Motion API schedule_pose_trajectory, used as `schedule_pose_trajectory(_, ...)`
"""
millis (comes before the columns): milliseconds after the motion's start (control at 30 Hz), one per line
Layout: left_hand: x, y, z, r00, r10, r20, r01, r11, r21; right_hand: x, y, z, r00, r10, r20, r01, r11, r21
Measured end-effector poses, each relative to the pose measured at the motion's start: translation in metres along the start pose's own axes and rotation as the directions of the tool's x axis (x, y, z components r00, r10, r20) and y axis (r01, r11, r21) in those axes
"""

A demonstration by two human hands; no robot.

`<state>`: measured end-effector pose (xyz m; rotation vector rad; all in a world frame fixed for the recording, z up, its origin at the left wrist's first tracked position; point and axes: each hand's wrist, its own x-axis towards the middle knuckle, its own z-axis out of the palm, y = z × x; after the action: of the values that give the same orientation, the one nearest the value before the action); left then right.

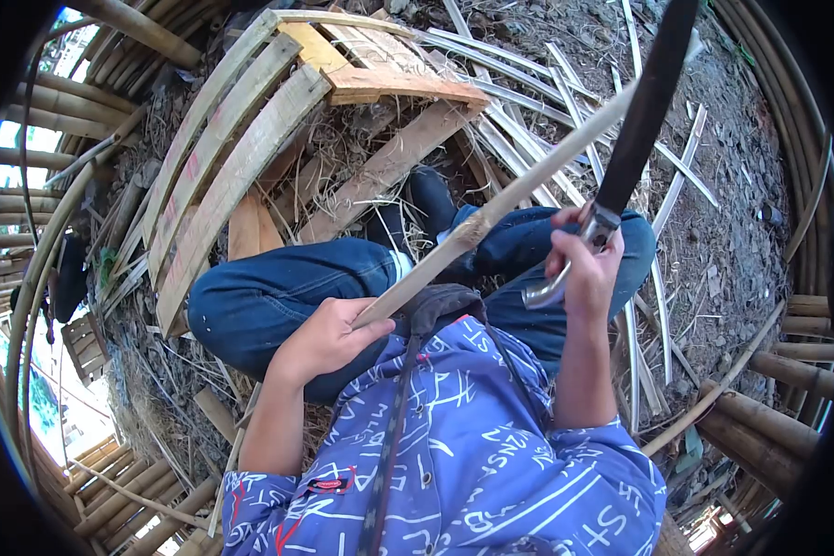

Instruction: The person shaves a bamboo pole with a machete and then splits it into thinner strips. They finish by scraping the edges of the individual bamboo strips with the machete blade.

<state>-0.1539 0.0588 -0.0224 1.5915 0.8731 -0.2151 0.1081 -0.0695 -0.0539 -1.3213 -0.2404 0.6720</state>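
Observation:
My left hand [329,345] is closed round the near end of a long split bamboo strip [519,190], which slants up and away to the right with a node partway along. In my right hand [586,259] is the curved metal handle of a machete [641,116]. Its dark blade points up and away, crossing close by the strip's far end in this view. Both hands are above my bent legs, the left near one thigh and the right over the other knee.
A slatted wooden crate [241,153] lies in front of my legs, with shavings around it. Several pale bamboo strips [681,176] are scattered over the dirt ground [713,241]. Bamboo pole walls [764,435] stand on both sides.

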Motion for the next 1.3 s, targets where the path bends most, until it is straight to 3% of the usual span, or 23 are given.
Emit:
schedule_pose_trajectory(33, -0.002, -0.002, -0.004, 0.983, -0.178, 0.041, 0.181, 0.977, -0.111, -0.001, 0.002, -0.004, 0.998, 0.037, 0.048, -0.035, 0.998, -0.045)
schedule_pose_trajectory(200, -0.006, -0.006, -0.015, 0.974, -0.211, 0.079, 0.22, 0.965, -0.143, 0.0, 0.012, -0.009, 0.99, 0.037, 0.137, -0.003, 0.97, -0.244)
schedule_pose_trajectory(267, -0.007, -0.001, -0.016, 0.976, -0.217, 0.01, 0.218, 0.976, -0.021, 0.002, 0.015, -0.007, 0.983, 0.028, 0.183, 0.034, 0.946, -0.322)
schedule_pose_trajectory(300, -0.008, -0.009, -0.014, 0.993, -0.111, -0.035, 0.112, 0.993, 0.037, -0.001, 0.014, -0.003, 0.974, 0.058, 0.217, 0.025, 0.932, -0.36)
schedule_pose_trajectory(400, -0.005, -0.026, -0.014, 0.998, -0.003, -0.061, 0.01, 0.993, 0.116, 0.0, 0.013, 0.005, 0.959, 0.095, 0.268, 0.033, 0.899, -0.437)
schedule_pose_trajectory(467, -0.005, -0.026, -0.014, 0.997, 0.012, -0.081, 0.0, 0.989, 0.145, 0.001, 0.013, 0.008, 0.95, 0.006, 0.312, 0.172, 0.824, -0.54)
schedule_pose_trajectory(633, -0.007, -0.027, -0.014, 0.981, 0.128, -0.149, -0.084, 0.959, 0.272, 0.0, 0.018, 0.013, 0.967, 0.009, 0.253, 0.129, 0.843, -0.522)
schedule_pose_trajectory(833, -0.025, -0.029, -0.022, 0.929, 0.311, -0.202, -0.235, 0.916, 0.326, 0.014, 0.004, 0.011, 0.959, -0.18, 0.218, 0.278, 0.737, -0.616)
schedule_pose_trajectory(967, -0.049, -0.024, -0.036, 0.935, 0.251, -0.252, -0.121, 0.891, 0.438, 0.013, 0.012, 0.018, 0.948, -0.153, 0.278, 0.303, 0.694, -0.652)
schedule_pose_trajectory(1067, -0.071, -0.019, -0.037, 0.931, 0.242, -0.274, -0.069, 0.852, 0.519, 0.008, 0.022, 0.03, 0.938, -0.135, 0.318, 0.303, 0.764, -0.57)
schedule_pose_trajectory(1133, -0.084, -0.01, -0.038, 0.909, 0.266, -0.321, 0.006, 0.761, 0.648, 0.004, 0.022, 0.041, 0.933, -0.049, 0.357, 0.257, 0.785, -0.564)
schedule_pose_trajectory(1200, -0.098, -0.016, -0.04, 0.909, 0.236, -0.344, 0.046, 0.763, 0.644, 0.003, 0.029, 0.053, 0.93, -0.053, 0.365, 0.257, 0.802, -0.539)
schedule_pose_trajectory(1267, -0.11, -0.018, -0.041, 0.853, 0.236, -0.466, 0.179, 0.707, 0.685, 0.003, 0.036, 0.062, 0.921, -0.011, 0.389, 0.241, 0.8, -0.549)
schedule_pose_trajectory(1300, -0.116, -0.018, -0.045, 0.863, 0.255, -0.436, 0.174, 0.661, 0.73, 0.003, 0.042, 0.064, 0.916, -0.001, 0.401, 0.24, 0.802, -0.547)
